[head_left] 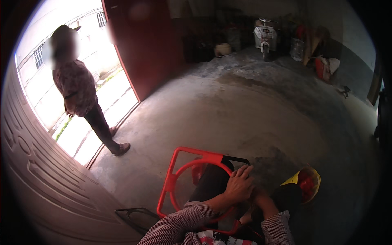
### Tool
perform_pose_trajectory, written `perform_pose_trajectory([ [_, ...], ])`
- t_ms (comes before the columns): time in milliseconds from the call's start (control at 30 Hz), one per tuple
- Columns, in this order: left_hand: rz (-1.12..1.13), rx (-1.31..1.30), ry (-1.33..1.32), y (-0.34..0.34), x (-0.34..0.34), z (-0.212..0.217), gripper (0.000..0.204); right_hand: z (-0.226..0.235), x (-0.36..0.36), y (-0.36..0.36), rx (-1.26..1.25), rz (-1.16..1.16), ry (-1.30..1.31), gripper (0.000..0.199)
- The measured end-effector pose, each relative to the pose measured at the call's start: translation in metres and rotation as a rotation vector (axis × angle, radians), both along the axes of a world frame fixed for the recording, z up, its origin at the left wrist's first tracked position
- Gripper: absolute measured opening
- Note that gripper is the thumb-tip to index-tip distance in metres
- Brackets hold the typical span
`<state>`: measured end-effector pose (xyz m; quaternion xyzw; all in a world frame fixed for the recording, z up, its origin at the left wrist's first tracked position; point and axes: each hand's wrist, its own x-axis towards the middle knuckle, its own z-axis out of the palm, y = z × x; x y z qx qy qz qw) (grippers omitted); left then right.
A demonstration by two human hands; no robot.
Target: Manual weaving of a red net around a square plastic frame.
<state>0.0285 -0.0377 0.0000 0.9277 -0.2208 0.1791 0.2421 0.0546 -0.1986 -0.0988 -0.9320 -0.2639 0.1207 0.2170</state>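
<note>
A red square plastic frame (173, 179) with a round ring inside it rests across my dark-trousered legs. Black covers part of its far right corner (235, 159). My left hand (240, 183) is closed over the frame's right side, its fingers bent across the edge. Close against it, my right hand (258, 195) is partly hidden behind the left one, and I cannot make out what its fingers hold. Through the ring shows another red piece (197, 171), beyond my leg.
Right of my knees stands a yellow bag (314, 173) with red material inside. A black frame (139, 214) lies at left by the door panel (53, 179). A person (77, 87) stands in the doorway. Far back is a parked scooter (265, 36) beside stacked goods.
</note>
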Motion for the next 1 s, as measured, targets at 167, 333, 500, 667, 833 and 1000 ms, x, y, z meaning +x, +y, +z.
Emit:
perform_pose_trajectory([
  [167, -0.013, -0.004, -0.018, -0.001, 0.001, 0.000, 0.027, 0.025, -0.001, 0.009, -0.249, -0.080, 0.164, 0.036],
  [333, -0.011, -0.004, -0.028, -0.003, 0.001, -0.001, 0.027, 0.055, -0.007, 0.013, -0.358, 0.019, 0.198, 0.038],
  [500, -0.014, -0.005, -0.042, -0.004, 0.002, -0.002, 0.027, 0.045, -0.003, 0.011, -0.350, 0.019, 0.197, 0.037],
  [667, -0.005, -0.005, -0.033, -0.003, 0.004, 0.001, 0.027, 0.056, -0.003, 0.013, -0.346, 0.024, 0.193, 0.036],
  [833, 0.000, -0.007, -0.033, -0.002, 0.002, 0.001, 0.027, 0.065, -0.006, 0.015, -0.318, 0.008, 0.220, 0.036],
  [1000, -0.012, -0.009, -0.028, -0.006, -0.001, 0.000, 0.027, 0.013, -0.001, 0.007, -0.291, 0.005, 0.224, 0.037],
])
